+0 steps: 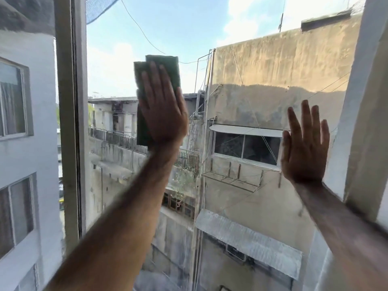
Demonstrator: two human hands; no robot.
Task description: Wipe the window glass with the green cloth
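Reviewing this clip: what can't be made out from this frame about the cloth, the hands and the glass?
Head view only:
- Green cloth: its middle is covered by the left hand, so its folds and full outline are hidden.
- Right hand: flat toward the window glass; whether the palm actually touches cannot be told.
- Glass: its bottom edge is cut off by the frame and forearms.
- Streaks or wiped areas: not discernible.
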